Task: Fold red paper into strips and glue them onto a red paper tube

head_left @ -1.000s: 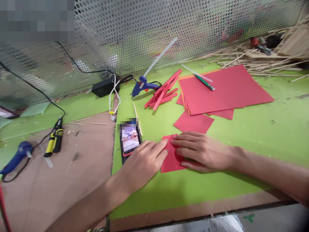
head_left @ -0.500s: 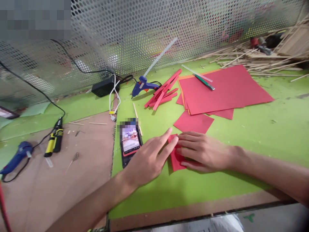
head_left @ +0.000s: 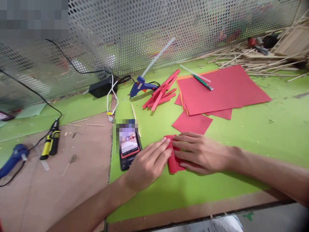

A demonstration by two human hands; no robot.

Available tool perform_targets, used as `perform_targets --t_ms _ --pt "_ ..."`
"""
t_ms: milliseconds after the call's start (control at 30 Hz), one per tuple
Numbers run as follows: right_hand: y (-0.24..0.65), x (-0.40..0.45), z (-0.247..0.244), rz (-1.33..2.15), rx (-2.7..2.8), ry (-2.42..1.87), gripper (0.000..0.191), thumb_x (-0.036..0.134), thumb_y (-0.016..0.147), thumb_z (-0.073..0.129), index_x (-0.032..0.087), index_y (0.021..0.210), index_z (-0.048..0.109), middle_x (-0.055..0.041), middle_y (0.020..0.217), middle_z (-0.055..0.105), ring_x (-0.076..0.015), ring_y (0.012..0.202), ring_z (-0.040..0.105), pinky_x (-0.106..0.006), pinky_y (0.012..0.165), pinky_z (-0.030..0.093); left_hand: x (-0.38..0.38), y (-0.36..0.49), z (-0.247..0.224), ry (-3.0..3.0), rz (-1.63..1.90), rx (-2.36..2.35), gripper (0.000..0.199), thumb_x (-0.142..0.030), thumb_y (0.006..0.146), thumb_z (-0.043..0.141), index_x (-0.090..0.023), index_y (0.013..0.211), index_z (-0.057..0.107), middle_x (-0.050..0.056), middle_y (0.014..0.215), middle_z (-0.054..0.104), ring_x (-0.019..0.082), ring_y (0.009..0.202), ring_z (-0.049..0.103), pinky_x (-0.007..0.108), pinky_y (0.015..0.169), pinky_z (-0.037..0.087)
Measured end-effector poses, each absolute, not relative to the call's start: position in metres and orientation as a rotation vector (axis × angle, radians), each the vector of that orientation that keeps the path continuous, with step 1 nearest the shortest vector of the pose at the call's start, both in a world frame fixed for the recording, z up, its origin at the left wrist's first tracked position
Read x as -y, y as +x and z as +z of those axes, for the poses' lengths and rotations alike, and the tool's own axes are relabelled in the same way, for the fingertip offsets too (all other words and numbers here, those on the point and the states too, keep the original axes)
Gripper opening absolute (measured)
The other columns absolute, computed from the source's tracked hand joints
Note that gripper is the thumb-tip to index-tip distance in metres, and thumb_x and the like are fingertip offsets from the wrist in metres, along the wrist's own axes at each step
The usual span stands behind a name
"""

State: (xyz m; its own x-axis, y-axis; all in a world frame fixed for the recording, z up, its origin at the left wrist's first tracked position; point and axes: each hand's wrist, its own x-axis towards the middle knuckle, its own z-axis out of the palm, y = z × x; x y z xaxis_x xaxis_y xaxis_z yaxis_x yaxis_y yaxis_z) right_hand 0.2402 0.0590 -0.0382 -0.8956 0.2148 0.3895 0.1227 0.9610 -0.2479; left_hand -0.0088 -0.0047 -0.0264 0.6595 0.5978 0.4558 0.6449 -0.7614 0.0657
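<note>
A small folded piece of red paper (head_left: 172,164) lies on the green table, its left side rolled up into a raised fold. The fingers of my left hand (head_left: 149,159) are bent together over that fold and grip it, the thumb being out of sight. Across the paper's right part, my right hand (head_left: 198,151) lies palm down with its fingers stretched out and slightly apart. A phone (head_left: 129,143) with a lit screen lies just left of my left hand. Beyond my hands is a loose red paper square (head_left: 193,123).
Behind are a blue glue gun (head_left: 141,86), red paper strips (head_left: 161,93) and stacked red sheets (head_left: 224,90) bearing a green cutter (head_left: 202,82). Thin wooden sticks (head_left: 241,58) pile up far right. Yellow-black pliers (head_left: 49,143) and another blue glue gun (head_left: 14,158) lie left.
My left fingers, earlier stretched over the paper's upper left edge, are now bent together along it. The paper's left side has risen into a rolled fold. My right hand stays nearly still.
</note>
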Motion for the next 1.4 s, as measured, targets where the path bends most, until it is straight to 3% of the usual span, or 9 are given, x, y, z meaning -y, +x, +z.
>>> perform_targets --t_ms 200,400,633,1400 --pt "0.2402 -0.0554 -0.0456 0.239 2.518 -0.265 0.031 0.023 0.104 0.058 0.005 0.126 0.067 -0.0197 0.12 0.077 -0.0302 0.122 0.073 -0.045 0.107 0.062 0.0048 -0.0087 -0.0259 -2.776 -0.617 1.045 0.026 -0.016 0.103 0.059 -0.004 0.121 0.074 0.019 0.13 0.077 0.033 0.124 0.073 0.046 0.101 0.065" --pt "0.2415 -0.0571 -0.0435 0.159 2.599 -0.323 0.027 0.026 0.104 0.056 0.008 0.118 0.072 -0.0212 0.126 0.075 -0.0342 0.121 0.073 -0.049 0.101 0.064 0.0043 -0.0094 -0.0264 -2.793 -0.579 1.02 0.03 -0.017 0.104 0.058 -0.003 0.124 0.074 0.02 0.132 0.075 0.033 0.125 0.073 0.045 0.103 0.064" --pt "0.2391 -0.0552 -0.0442 0.203 2.575 -0.375 0.032 0.023 0.103 0.056 0.006 0.128 0.068 -0.0196 0.125 0.076 -0.0328 0.121 0.073 -0.049 0.104 0.063 0.0028 -0.0129 -0.0269 -2.843 -0.549 0.997 0.033 -0.015 0.103 0.055 -0.002 0.127 0.072 0.02 0.134 0.074 0.033 0.127 0.072 0.046 0.103 0.063" --pt "0.2364 -0.0552 -0.0427 0.265 2.556 -0.378 0.033 0.019 0.1 0.059 0.005 0.129 0.067 -0.0203 0.122 0.076 -0.0338 0.118 0.072 -0.051 0.103 0.062 0.0002 -0.0169 -0.023 -2.896 -0.454 0.938 0.036 -0.018 0.103 0.052 -0.003 0.129 0.071 0.022 0.136 0.072 0.035 0.13 0.068 0.047 0.103 0.061"
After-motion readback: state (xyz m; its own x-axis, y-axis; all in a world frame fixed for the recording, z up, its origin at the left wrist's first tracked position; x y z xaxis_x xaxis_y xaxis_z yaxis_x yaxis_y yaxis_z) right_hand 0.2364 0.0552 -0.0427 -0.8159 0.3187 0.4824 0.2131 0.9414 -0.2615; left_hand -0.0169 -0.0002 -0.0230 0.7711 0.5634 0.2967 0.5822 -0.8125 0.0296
